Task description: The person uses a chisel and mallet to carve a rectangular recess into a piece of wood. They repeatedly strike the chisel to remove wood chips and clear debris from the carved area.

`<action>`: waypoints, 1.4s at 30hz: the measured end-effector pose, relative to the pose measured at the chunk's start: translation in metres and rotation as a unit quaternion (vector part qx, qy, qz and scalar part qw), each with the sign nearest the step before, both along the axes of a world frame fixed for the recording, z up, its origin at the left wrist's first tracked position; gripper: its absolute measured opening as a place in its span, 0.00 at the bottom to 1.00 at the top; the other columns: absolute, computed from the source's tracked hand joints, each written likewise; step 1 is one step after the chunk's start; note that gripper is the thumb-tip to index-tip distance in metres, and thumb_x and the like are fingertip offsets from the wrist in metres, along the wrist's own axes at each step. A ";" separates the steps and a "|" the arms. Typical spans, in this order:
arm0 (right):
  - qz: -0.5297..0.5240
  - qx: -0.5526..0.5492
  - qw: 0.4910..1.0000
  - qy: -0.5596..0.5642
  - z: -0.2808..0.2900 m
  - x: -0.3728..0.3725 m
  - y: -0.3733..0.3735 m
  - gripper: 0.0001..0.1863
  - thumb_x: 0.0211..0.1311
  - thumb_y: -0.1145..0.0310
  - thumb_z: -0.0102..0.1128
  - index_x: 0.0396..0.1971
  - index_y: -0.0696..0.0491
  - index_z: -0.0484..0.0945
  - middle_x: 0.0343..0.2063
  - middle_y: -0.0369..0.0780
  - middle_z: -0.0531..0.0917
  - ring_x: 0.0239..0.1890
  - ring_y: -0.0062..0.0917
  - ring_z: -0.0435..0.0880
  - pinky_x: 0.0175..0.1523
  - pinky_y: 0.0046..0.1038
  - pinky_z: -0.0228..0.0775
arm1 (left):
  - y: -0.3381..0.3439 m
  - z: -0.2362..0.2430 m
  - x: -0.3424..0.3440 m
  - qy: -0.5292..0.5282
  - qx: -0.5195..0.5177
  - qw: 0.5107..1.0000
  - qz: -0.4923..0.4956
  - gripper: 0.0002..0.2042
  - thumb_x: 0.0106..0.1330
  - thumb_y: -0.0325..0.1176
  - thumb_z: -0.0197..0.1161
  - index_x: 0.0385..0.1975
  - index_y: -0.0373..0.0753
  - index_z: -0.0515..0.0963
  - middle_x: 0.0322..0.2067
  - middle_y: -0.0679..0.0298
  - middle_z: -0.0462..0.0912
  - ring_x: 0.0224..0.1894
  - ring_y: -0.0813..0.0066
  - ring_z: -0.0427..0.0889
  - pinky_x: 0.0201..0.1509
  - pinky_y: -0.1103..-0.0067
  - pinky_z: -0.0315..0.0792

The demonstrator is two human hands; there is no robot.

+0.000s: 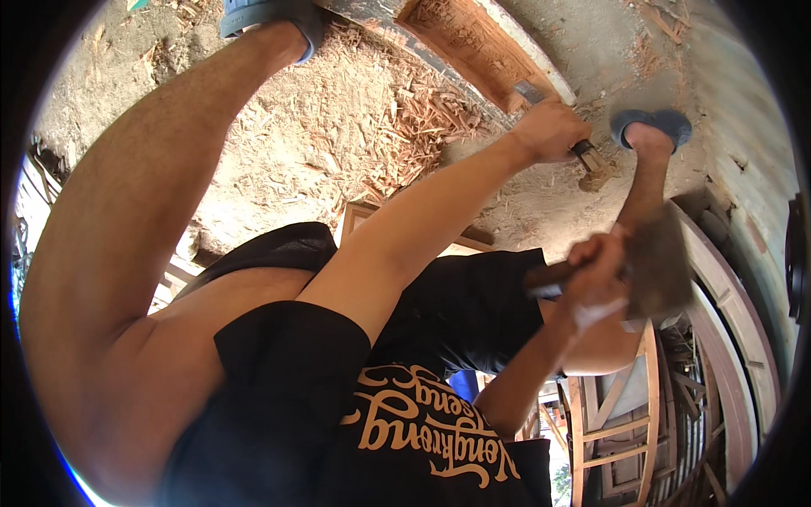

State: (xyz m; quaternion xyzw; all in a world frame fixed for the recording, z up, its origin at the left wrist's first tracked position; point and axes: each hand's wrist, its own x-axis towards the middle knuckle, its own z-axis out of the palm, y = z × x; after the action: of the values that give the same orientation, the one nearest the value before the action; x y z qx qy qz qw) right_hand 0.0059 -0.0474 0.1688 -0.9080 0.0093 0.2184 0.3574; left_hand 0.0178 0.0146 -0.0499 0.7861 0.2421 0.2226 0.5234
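My left hand (549, 131) is wrapped around a chisel (585, 154). Its metal blade end points into the hollow of a wooden beam (525, 40), and its handle butt sticks out on the near side of my fist. The beam has weathered grey sides and a long, fresh reddish-brown recess. Lower right, my right hand (598, 275) grips a mallet (661, 262) with a dark block head. Hand and mallet are blurred by motion, and the mallet is apart from the chisel.
Wood chips (422, 127) cover the dusty ground beside the beam. My feet, in blue-grey clogs (663, 125), stand on either side. A pale wall (752, 169) rises at the right. Wooden frames (617, 431) and curved boards (735, 338) lean at the lower right.
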 end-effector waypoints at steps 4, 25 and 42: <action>-0.091 -0.027 0.981 0.171 -0.040 0.000 -0.014 0.07 0.61 0.69 0.57 0.31 0.55 0.69 0.15 0.35 0.68 0.12 0.20 0.66 0.18 0.25 0.60 | -0.018 -0.016 -0.005 0.017 0.147 0.985 -0.092 0.04 0.49 0.34 0.65 0.21 0.48 0.76 0.22 0.69 0.78 0.34 0.67 0.80 0.43 0.70 0.66; -0.061 0.082 0.994 0.046 0.040 -0.001 0.021 0.09 0.64 0.67 0.55 0.34 0.57 0.70 0.16 0.36 0.66 0.14 0.21 0.64 0.20 0.24 0.59 | -0.004 -0.001 -0.005 -0.042 -0.019 0.999 0.010 0.07 0.50 0.34 0.66 0.24 0.47 0.74 0.24 0.67 0.78 0.36 0.65 0.80 0.47 0.68 0.65; -0.140 0.050 0.970 0.195 -0.040 0.012 -0.025 0.07 0.61 0.70 0.57 0.33 0.56 0.68 0.18 0.37 0.67 0.16 0.22 0.67 0.21 0.26 0.62 | 0.002 -0.015 -0.004 0.011 0.096 0.995 -0.025 0.05 0.51 0.36 0.65 0.24 0.47 0.77 0.26 0.68 0.79 0.37 0.68 0.80 0.47 0.68 0.65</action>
State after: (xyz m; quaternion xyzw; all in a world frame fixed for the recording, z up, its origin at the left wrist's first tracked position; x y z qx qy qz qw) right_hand 0.0175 -0.0724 0.1289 -0.8188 0.1946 0.3390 0.4205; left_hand 0.0133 0.0161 -0.0652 0.8409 0.2059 0.2226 0.4483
